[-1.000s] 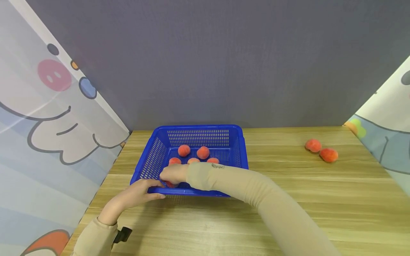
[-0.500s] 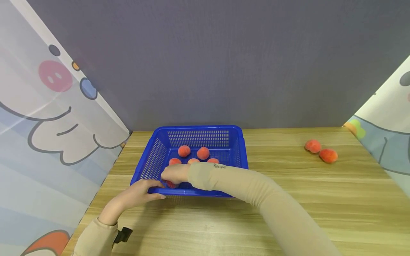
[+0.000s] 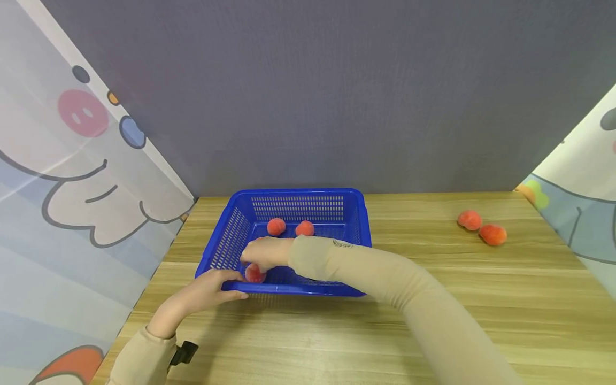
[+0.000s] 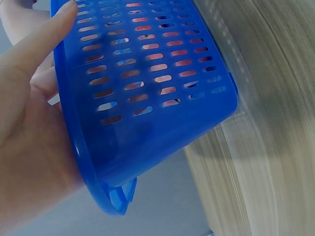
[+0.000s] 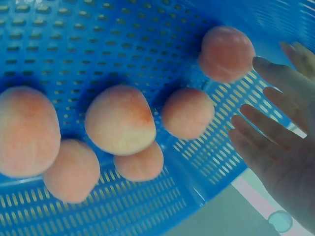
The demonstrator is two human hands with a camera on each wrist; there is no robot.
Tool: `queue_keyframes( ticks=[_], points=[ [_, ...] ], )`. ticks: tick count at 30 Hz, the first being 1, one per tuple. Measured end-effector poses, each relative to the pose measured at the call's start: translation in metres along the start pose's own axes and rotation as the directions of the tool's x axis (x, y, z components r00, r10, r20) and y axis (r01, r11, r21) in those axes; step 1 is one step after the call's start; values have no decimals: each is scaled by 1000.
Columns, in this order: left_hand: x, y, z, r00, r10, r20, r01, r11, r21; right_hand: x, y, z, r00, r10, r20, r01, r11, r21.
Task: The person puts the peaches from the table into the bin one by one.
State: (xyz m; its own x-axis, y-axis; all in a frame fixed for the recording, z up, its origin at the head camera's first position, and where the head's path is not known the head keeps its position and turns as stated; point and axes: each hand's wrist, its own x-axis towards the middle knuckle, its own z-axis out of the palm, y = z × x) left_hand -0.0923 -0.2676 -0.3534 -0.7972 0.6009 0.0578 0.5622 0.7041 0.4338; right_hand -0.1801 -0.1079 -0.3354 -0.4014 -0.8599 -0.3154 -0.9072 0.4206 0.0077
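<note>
Pale wood-grain counter (image 3: pixel 308 337). Your left hand (image 3: pixel 212 289) pinches the rim of the blue rectangular slotted-plastic basket (image 3: pixel 289 290), presumably steadying it. Your right hand (image 3: pixel 264 252), fingers loose, nothing held, is among round red-orange peaches (image 3: pixel 255 272) inside; two outlying peaches (image 3: pixel 469 220) sit far right.

From the head we look forward and down over the counter (image 3: pixel 433 321), well back, the basket (image 3: pixel 298 289) near the frame's middle. At the left wrist we face the basket's outer side close up, turned sideways, the counter filling the frame's right. At the right wrist we peer, tilted, inside the basket, near its peaches (image 5: pixel 120 122). All three views share the basket.
</note>
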Motion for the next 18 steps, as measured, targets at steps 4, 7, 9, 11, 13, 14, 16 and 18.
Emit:
queue_keyframes(
  ticks=[4, 7, 9, 11, 13, 14, 16, 18],
  points=[
    [0, 1, 0, 1000, -9, 9, 10, 1000, -7, -6, 3, -7, 998, -34, -52, 41, 991, 131],
    [-1, 1, -1, 999, -28, 20, 28, 1000, -9, -15, 5, -13, 994, -72, -78, 76, 995, 58],
    [-1, 1, -1, 999, -41, 27, 41, 999, -9, -22, 6, -17, 992, -88, -91, 90, 996, 19],
    [-2, 1, -1, 998, -49, 29, 49, 999, -7, -31, 8, -22, 990, -91, -105, 92, 996, 8],
    [-2, 1, -1, 998, -55, 29, 55, 998, -4, -40, 11, -26, 986, -104, -131, 105, 995, 0],
    [-2, 1, -2, 998, -57, 30, 57, 998, -3, -44, 13, -28, 983, -107, -146, 108, 994, -2],
    [-1, 1, -1, 998, -56, 28, 56, 998, 2, -54, 18, -31, 980, -101, -174, 105, 994, 12],
    [-1, 0, -1, 998, -56, 26, 56, 998, 6, -65, 23, -34, 979, -81, -189, 92, 994, 51]
  ],
)
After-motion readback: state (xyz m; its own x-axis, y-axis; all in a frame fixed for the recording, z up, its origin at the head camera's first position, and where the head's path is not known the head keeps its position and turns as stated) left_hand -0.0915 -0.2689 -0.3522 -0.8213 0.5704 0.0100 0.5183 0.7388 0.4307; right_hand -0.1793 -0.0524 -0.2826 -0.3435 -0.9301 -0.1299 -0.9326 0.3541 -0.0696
